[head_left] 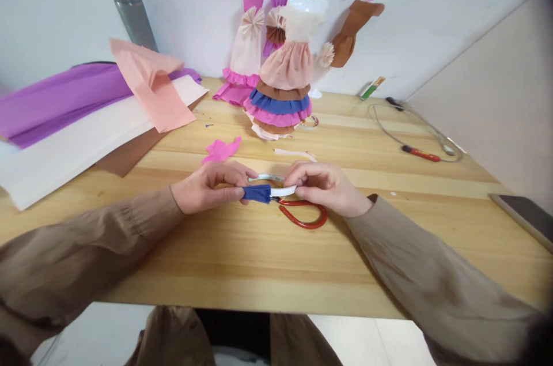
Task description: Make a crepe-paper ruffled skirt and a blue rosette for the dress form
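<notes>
My left hand (215,188) pinches a short piece of blue crepe paper (258,193) between thumb and fingers. A white strip (283,191) extends from the blue paper's right end, and the fingertips of my right hand (317,184) are closed on its far end. Both are held just above the wooden table, in front of me. Below and behind them lie scissors with red handles (305,224); their blades are mostly hidden by the paper and hands. A pale ring-shaped band (270,177), perhaps a tape roll, shows partly between my hands.
Paper-dressed mannequins, one with a tiered skirt (280,104), stand at the back. Crepe paper sheets (86,129) spread over the left side, beside a grey bottle (129,6). A pink scrap (221,150) lies behind my left hand. At right are a red-handled cable (421,153) and a phone (525,216).
</notes>
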### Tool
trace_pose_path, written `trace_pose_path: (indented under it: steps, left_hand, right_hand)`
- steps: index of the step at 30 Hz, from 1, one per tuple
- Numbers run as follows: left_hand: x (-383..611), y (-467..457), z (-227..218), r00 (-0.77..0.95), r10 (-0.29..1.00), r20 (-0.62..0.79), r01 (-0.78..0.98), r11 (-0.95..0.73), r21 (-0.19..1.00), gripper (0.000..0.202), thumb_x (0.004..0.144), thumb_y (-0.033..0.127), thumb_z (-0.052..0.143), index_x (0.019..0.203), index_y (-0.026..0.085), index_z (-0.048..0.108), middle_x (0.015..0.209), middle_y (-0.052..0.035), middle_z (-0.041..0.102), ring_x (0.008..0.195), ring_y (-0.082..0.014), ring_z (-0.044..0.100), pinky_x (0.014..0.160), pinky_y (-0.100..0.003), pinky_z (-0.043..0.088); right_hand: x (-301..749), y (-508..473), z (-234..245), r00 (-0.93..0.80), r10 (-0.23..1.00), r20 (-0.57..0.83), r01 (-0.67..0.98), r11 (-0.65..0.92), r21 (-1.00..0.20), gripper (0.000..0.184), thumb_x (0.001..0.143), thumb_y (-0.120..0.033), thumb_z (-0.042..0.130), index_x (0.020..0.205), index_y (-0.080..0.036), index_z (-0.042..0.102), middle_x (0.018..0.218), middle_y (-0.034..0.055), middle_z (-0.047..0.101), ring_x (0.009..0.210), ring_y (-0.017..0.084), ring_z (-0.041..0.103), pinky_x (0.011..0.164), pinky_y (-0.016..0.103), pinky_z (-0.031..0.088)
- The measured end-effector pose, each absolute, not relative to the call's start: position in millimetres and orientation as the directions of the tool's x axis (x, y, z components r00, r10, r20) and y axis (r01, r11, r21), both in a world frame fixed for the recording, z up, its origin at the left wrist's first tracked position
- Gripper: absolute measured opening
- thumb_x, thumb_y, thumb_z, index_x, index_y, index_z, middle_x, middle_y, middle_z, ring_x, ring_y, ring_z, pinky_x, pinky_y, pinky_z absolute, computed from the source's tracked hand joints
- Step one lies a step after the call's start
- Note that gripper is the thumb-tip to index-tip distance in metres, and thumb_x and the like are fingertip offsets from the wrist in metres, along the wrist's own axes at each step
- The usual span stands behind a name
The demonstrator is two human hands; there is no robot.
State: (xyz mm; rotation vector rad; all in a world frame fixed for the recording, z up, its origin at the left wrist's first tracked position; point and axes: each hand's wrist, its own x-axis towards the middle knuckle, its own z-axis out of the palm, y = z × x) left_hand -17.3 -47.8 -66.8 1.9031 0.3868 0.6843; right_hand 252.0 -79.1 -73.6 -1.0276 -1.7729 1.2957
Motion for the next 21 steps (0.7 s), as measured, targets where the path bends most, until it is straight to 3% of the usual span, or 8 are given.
trace_pose_path:
  steps: [5, 10, 13, 15, 18, 21]
  left_hand:
    - [-17, -53, -65, 0.816, 0.551, 0.176, -0.106, -0.156, 0.982, 0.034, 0.086, 0.044, 0.066, 0.072, 0.014, 0.074, 0.079, -0.0102, 0.071, 0.079, -0.0212, 0.065, 0.080, -0.035, 0.051]
    - [-15, -54, -72, 0.666, 0.712, 0.223, -0.202, -0.116, 0.972, 0.030, 0.081, 0.044, 0.072, 0.071, 0.016, 0.077, 0.079, -0.0094, 0.072, 0.079, -0.0210, 0.064, 0.079, -0.035, 0.050]
    - [-14, -54, -75, 0.602, 0.766, 0.226, -0.237, -0.100, 0.966, 0.026, 0.080, 0.041, 0.074, 0.071, 0.017, 0.078, 0.079, -0.0083, 0.072, 0.081, -0.0214, 0.064, 0.083, -0.037, 0.049]
    - [-14, -54, -75, 0.587, 0.775, 0.234, -0.240, -0.109, 0.965, 0.024, 0.080, 0.040, 0.074, 0.073, 0.017, 0.078, 0.081, -0.0079, 0.073, 0.082, -0.0210, 0.065, 0.083, -0.036, 0.049]
    - [-15, -55, -74, 0.595, 0.761, 0.259, -0.209, -0.164, 0.964, 0.025, 0.083, 0.039, 0.071, 0.074, 0.016, 0.078, 0.082, -0.0081, 0.072, 0.082, -0.0207, 0.064, 0.082, -0.035, 0.049]
    - [-14, -55, -70, 0.624, 0.733, 0.270, -0.158, -0.220, 0.963, 0.029, 0.084, 0.041, 0.069, 0.074, 0.015, 0.077, 0.081, -0.0090, 0.071, 0.085, -0.0220, 0.064, 0.084, -0.037, 0.050]
  right_hand:
    - [253, -79, -76, -0.403, 0.911, 0.088, -0.098, 0.052, -0.994, 0.032, 0.070, -0.044, 0.080, 0.088, -0.018, 0.077, 0.080, 0.0053, 0.070, 0.063, 0.014, 0.059, 0.057, 0.027, 0.048]
    - [251, -80, -75, -0.238, 0.964, 0.118, -0.224, 0.064, -0.972, 0.020, 0.068, -0.034, 0.084, 0.083, -0.024, 0.073, 0.116, 0.0048, 0.071, 0.079, 0.017, 0.071, 0.074, 0.033, 0.058]
    - [250, -80, -78, -0.178, 0.969, 0.170, -0.157, 0.143, -0.977, 0.019, 0.070, -0.032, 0.083, 0.084, -0.024, 0.072, 0.133, 0.0050, 0.063, 0.093, 0.020, 0.072, 0.088, 0.038, 0.057]
    - [249, -80, -80, -0.163, 0.962, 0.217, -0.051, 0.212, -0.976, 0.019, 0.073, -0.036, 0.081, 0.086, -0.024, 0.074, 0.134, 0.0070, 0.062, 0.102, 0.022, 0.069, 0.093, 0.040, 0.055]
    - [243, -81, -80, -0.193, 0.936, 0.296, 0.137, 0.324, -0.936, 0.023, 0.077, -0.043, 0.077, 0.089, -0.024, 0.076, 0.110, 0.0091, 0.069, 0.102, 0.024, 0.065, 0.089, 0.041, 0.054]
    - [234, -84, -79, -0.238, 0.924, 0.299, 0.227, 0.352, -0.908, 0.025, 0.077, -0.046, 0.075, 0.086, -0.023, 0.075, 0.090, 0.0060, 0.069, 0.087, 0.021, 0.064, 0.080, 0.037, 0.054]
